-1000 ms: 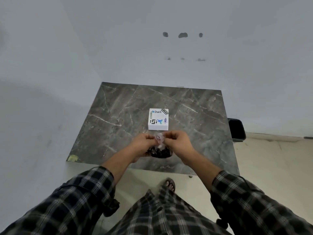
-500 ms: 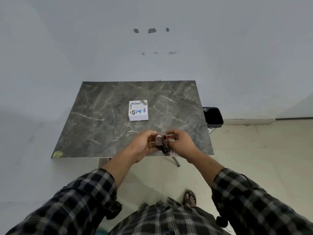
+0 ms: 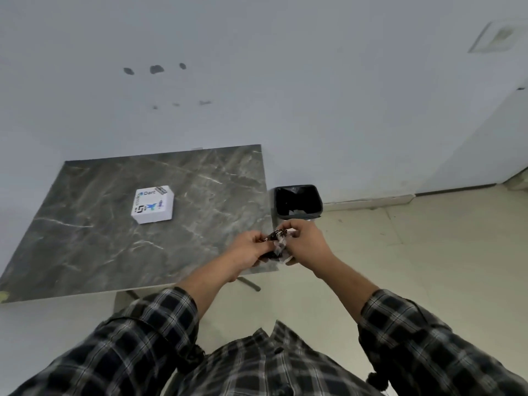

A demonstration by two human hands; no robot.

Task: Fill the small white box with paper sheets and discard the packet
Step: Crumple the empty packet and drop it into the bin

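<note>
A dark marble table [image 3: 94,232] stood against the pale wall [image 3: 285,81], pale floor tiles [image 3: 428,252] to its right.

Before you: one table [image 3: 94,244], dark grey marble-patterned top, square. On it, one small white box [image 3: 153,205] with printed logos, lid closed, lying flat. Right of the table, just beside its far corner, one black bin [image 3: 298,202] on the pale tiled floor [image 3: 428,252].

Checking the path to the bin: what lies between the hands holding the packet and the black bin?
Nothing in the head view: only bare floor separates the packet, held by left hand and right hand, from the black bin.
</note>
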